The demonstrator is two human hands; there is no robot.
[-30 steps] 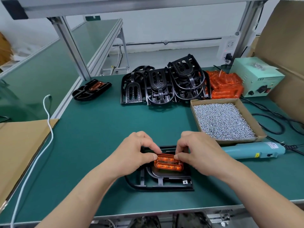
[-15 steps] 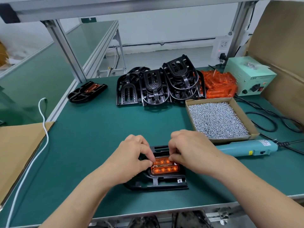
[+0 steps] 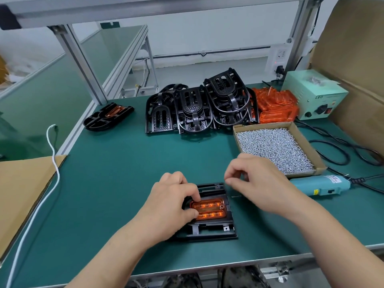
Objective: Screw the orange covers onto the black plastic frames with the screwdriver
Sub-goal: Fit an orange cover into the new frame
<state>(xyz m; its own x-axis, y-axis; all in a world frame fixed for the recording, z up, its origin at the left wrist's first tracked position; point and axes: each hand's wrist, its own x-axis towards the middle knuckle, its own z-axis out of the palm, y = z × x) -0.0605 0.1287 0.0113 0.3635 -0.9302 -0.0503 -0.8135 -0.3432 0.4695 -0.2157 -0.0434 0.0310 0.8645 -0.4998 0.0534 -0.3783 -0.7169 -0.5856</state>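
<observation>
Orange cover (image 3: pixel 209 209) in black frame (image 3: pixel 209 232), left end pinched by left fingers (image 3: pixel 195 198); right fingers (image 3: pixel 234 173) loosely curled nearby.

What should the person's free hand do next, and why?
Probably the right hand should pick a screw from the box: the left hand holds the orange cover seated in the black frame, and the screwdriver lies untouched beside them.

Near the desk's (image 3: pixel 124 173) front edge we find a frame (image 3: pixel 209 231) with a cover (image 3: pixel 209 210) on it. To its right lies the screwdriver (image 3: pixel 320 185), with the box of screws (image 3: pixel 302 173) behind. Stacked frames (image 3: pixel 195 109) and spare covers (image 3: pixel 274 107) line the back edge; another frame (image 3: pixel 108 116) sits back left.
</observation>
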